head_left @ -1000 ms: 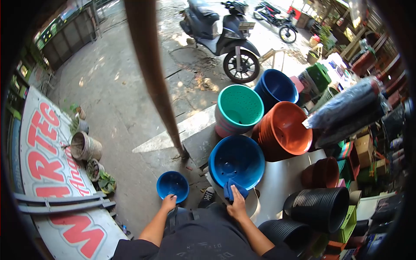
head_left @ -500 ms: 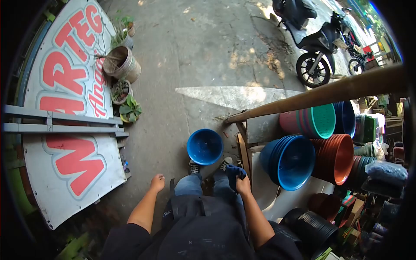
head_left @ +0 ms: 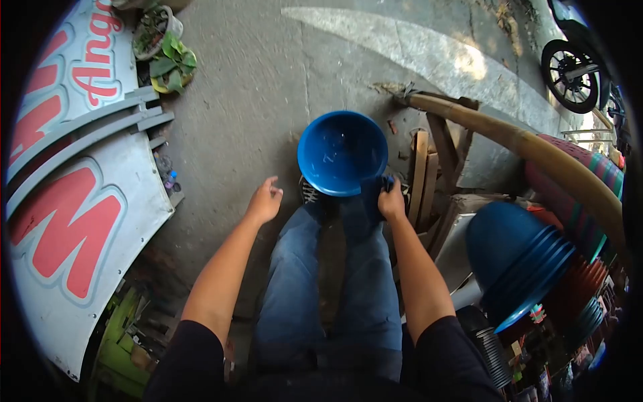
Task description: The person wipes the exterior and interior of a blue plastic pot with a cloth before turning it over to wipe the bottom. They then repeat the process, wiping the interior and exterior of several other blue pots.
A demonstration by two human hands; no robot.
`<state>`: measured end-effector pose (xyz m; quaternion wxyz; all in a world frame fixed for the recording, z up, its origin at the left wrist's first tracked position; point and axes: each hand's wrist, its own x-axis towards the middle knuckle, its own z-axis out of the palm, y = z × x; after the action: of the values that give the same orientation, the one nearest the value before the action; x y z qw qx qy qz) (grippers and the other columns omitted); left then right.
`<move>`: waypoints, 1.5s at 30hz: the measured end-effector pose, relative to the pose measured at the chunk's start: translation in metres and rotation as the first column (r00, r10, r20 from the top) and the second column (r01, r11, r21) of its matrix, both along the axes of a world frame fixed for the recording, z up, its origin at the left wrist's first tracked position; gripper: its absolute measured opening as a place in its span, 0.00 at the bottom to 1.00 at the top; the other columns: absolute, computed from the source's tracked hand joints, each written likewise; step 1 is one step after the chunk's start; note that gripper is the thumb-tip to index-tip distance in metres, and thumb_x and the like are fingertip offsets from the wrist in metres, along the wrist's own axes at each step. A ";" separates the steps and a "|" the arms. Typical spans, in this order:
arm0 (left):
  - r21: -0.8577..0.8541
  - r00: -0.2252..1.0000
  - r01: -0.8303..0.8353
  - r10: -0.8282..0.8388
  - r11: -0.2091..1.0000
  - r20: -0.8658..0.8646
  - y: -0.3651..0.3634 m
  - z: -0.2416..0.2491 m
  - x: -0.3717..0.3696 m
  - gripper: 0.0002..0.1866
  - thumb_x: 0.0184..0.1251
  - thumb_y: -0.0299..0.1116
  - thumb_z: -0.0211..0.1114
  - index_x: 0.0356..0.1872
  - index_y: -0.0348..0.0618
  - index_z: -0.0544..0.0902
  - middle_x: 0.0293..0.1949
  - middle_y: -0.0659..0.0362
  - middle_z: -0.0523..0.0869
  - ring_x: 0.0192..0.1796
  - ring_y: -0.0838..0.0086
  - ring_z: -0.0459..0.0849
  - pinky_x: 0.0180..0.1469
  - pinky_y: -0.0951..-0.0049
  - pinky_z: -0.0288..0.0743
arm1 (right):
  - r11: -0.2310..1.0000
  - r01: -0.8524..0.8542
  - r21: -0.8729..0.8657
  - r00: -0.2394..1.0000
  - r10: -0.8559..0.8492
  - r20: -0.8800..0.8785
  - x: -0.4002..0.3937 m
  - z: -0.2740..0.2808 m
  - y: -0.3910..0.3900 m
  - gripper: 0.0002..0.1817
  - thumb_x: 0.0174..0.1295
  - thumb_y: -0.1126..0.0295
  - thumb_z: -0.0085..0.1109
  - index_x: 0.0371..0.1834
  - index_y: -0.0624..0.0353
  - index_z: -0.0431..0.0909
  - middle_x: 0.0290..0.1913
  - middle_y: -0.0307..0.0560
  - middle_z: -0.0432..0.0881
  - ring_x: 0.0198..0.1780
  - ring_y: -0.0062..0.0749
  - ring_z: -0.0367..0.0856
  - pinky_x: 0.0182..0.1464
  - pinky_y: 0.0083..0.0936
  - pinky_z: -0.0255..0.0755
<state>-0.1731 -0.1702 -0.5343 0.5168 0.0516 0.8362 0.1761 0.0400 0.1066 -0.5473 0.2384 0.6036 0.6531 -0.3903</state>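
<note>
A blue basin (head_left: 342, 153) is set on the concrete floor (head_left: 254, 87) before the feet. A blue cloth (head_left: 376, 191) is gripped by the right hand (head_left: 391, 201) at its rim; the left hand (head_left: 264, 202) hangs loosely curled, empty. Wiping seems barely begun, while the stacked blue basins (head_left: 519, 261) wait aside.

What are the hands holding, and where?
The right hand grips a bunched blue cloth beside the blue pot. The left hand holds nothing.

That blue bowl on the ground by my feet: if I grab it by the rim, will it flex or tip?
The blue bowl looks like thin moulded plastic, so probably light and slightly flexible at the rim. Its rounded, narrowing base suggests it may rock if pushed.
</note>
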 end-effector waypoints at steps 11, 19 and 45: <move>-0.048 0.984 -0.171 0.174 0.984 0.045 0.076 -0.140 0.018 0.31 0.73 0.32 0.61 0.73 0.41 0.61 0.63 0.41 0.77 0.63 0.55 0.79 0.65 0.60 0.72 | 0.995 -0.081 -0.058 0.993 0.086 0.079 -0.034 -0.119 0.042 0.37 0.64 0.71 0.50 0.77 0.59 0.51 0.62 0.71 0.74 0.65 0.65 0.72 0.67 0.48 0.65; 0.029 0.974 -0.171 0.173 0.985 -0.143 0.075 -0.107 0.019 0.27 0.69 0.30 0.62 0.66 0.37 0.65 0.60 0.40 0.79 0.62 0.49 0.80 0.63 0.56 0.72 | 0.993 -0.069 -0.098 0.997 0.072 0.020 -0.038 -0.089 0.057 0.25 0.65 0.70 0.51 0.66 0.61 0.64 0.56 0.72 0.78 0.60 0.67 0.75 0.62 0.50 0.68; 0.658 0.943 -0.316 0.148 0.684 0.299 0.081 0.373 0.001 0.28 0.71 0.20 0.55 0.71 0.35 0.62 0.63 0.50 0.75 0.65 0.66 0.74 0.69 0.64 0.67 | 0.844 0.160 0.511 0.592 0.332 -0.734 -0.053 0.431 -0.032 0.32 0.56 0.82 0.57 0.69 0.63 0.70 0.65 0.63 0.75 0.68 0.58 0.73 0.71 0.39 0.64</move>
<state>-0.1720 -0.0890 -0.1615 0.5219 0.1156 0.6443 0.5469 -0.0127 0.0742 -0.1161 -0.2364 0.3695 0.7992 -0.4109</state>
